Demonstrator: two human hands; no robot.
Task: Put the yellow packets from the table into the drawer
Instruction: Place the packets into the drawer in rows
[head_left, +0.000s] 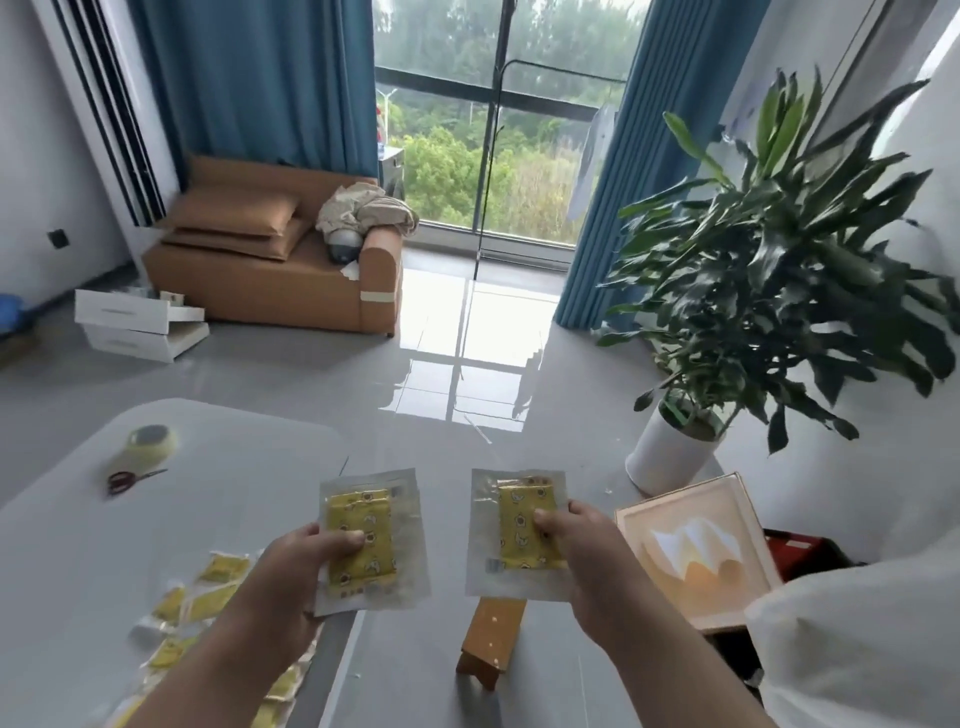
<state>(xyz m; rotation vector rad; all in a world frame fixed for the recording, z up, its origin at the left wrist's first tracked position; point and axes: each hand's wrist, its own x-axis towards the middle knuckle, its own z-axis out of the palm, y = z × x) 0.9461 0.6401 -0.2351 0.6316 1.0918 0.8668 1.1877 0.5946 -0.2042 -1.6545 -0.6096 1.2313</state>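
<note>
At right edge of grey tabletop (78, 545): clear-sleeved yellow packet (371, 540) pinched in left hand (311, 558); second yellow packet (519, 530) pinched in right hand (576, 540), over floor. Long axes both pointing away. Loose yellow packets (208, 597) along near edge, nearer left hand. Probable target, white stacked drawers (124, 314), far ahead-left beside tan sofa (260, 291); tabletop with tape roll (150, 441), red-handled scissors (130, 479) between.

Looking at myself now: two forearms, bare along their whole visible length, bare wrists, bare left grip (306, 558) and right grip (582, 540). Lower right, a bulk of plain white fabric (857, 649), loosely creased. Could be my top's sleeve, I can't tell from here.
</note>
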